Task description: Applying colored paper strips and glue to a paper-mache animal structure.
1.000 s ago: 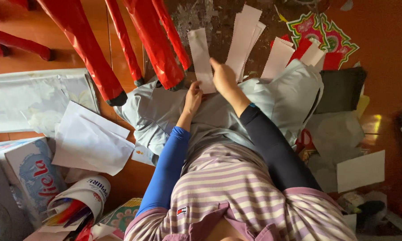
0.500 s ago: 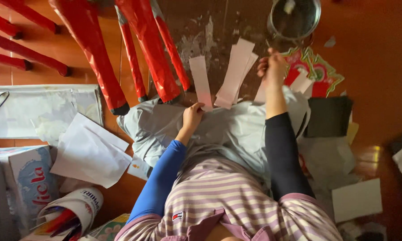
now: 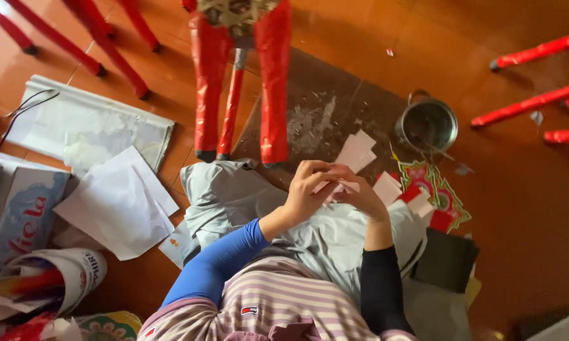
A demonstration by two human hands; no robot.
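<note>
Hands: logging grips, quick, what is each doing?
Left hand: fingers curled, closed on the pale paper strip.
Right hand: pinching the same strip.

Left hand (image 3: 306, 189) and right hand (image 3: 359, 194) meet, fingers curled.

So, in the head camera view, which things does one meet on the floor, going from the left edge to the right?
White paper sheets → left hand → right hand, both on a pale paper strip → metal pot → red-wrapped sticks.
</note>
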